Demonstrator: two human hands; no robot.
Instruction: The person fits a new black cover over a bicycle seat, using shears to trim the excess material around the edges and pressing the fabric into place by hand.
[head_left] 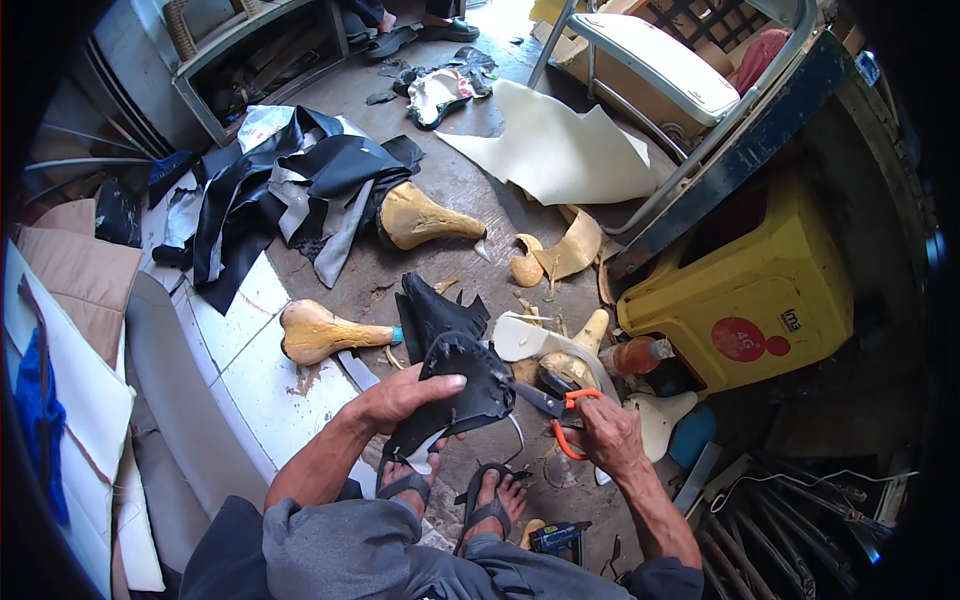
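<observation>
My left hand (405, 397) grips a black bicycle saddle (466, 378), its underside facing up and its thumb side pressed on the rim. Loose black cover material (440, 310) sticks out beyond the saddle's far end. Orange-handled scissors (548, 402) are in my right hand (607, 437), with fingers through the loops. Their blades point left and reach the saddle's right edge; whether they are cutting there, I cannot tell. Left of the saddle lies a bare yellowish foam saddle (330, 332). Another foam saddle (425, 216) rests farther off, and a third (583, 350) lies just beyond the scissors.
Black sheet material (290, 190) is heaped at far left. A cream sheet (560, 145) lies ahead, near a folding chair (660, 65). On the right are a yellow plastic stool (745, 285), an orange-brown bottle (637, 355) and metal rods (790, 540). A stapler-like tool (560, 540) sits by my feet.
</observation>
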